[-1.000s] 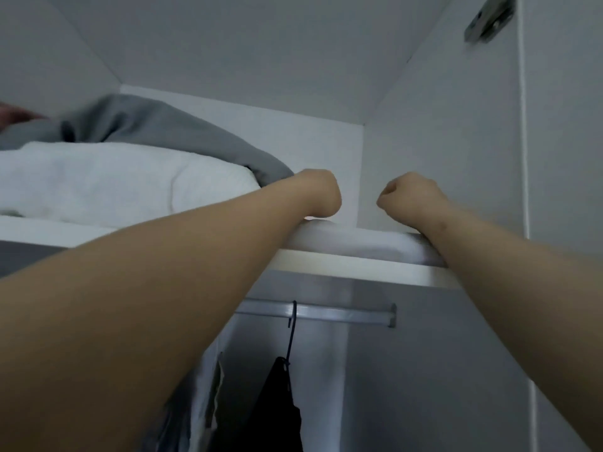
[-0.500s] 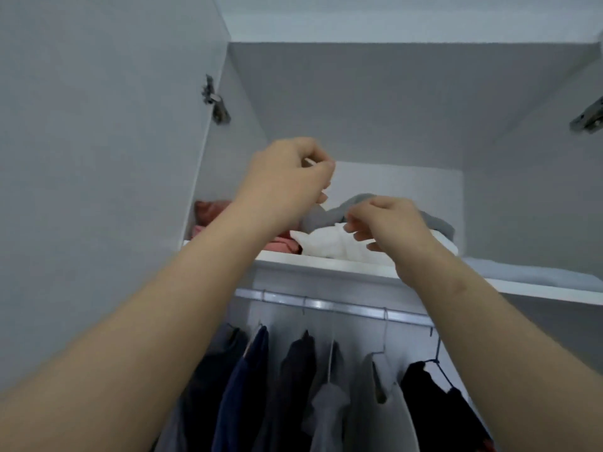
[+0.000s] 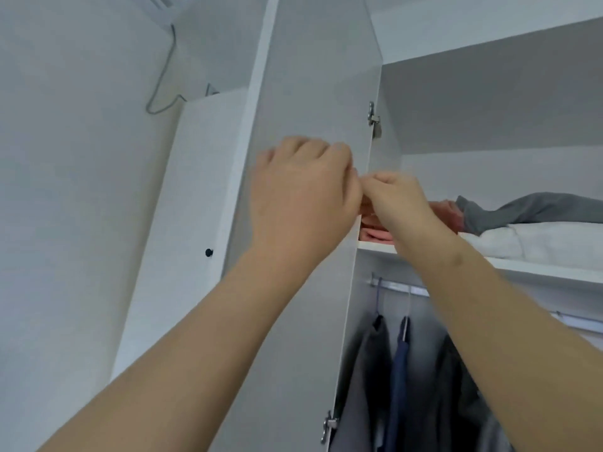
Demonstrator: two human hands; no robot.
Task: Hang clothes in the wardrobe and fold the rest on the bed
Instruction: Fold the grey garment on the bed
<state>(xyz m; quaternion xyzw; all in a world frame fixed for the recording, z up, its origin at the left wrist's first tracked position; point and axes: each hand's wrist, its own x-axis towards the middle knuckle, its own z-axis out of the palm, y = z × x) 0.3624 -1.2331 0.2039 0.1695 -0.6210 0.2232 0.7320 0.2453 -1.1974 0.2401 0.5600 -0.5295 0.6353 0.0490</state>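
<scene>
Left of the hands there's bare wall (image 3: pixel 65 190) and one loose cable (image 3: pixel 160 76), with open room there. The left hand (image 3: pixel 303 203) is up in front of the open wardrobe door (image 3: pixel 310 76), fingers curled in. The right hand (image 3: pixel 398 203) meets it fingertip to fingertip just past the door's edge, also curled, and nothing shows in either. There are two hinges (image 3: pixel 373 120), one above the hands and one far below. Behind the right hand, the shelf (image 3: pixel 538 269) carries one pink folded pile (image 3: pixel 375 234), one grey garment (image 3: pixel 522 210) and one white bundle (image 3: pixel 554 239). Under the right wrist is one rail (image 3: pixel 398 287) with three hanging garments (image 3: pixel 399 370): grey, navy and dark. Further right is a blur.
</scene>
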